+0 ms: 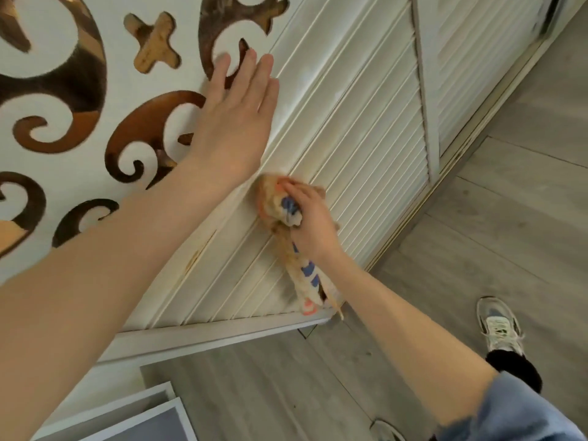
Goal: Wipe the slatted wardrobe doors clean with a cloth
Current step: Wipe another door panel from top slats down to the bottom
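Here your right hand (313, 222) sits at the centre of the frame, its grip closed around a bunched orange-and-cream cloth with blue markings (280, 202), pressing it against the white slatted wardrobe door (366, 138). A tail of the cloth hangs down past your wrist toward the door's bottom rail, ending just above it at lower centre. Your left hand (237, 116) lies flat with its grip spread wide, fingers (222, 70) extended, on the door's left stile where it meets the white panel with brown scroll cut-outs (79, 100) in the upper left.

To the right of the cloth the slats run clear up toward the upper right, bounded by a plain vertical stile and a second slatted door (477, 52) beyond it. The grey wood-look floor (477, 233) along the right side lies open, with your white trainer (501, 326) standing well apart from the doors at the lower right.

Your right palm hides how much cloth is gathered under it, and which slat it touches is hard to make out. White-framed boards (152, 421) are cut off at the lower left edge, and your second shoe (386, 431) is clipped by the bottom edge.
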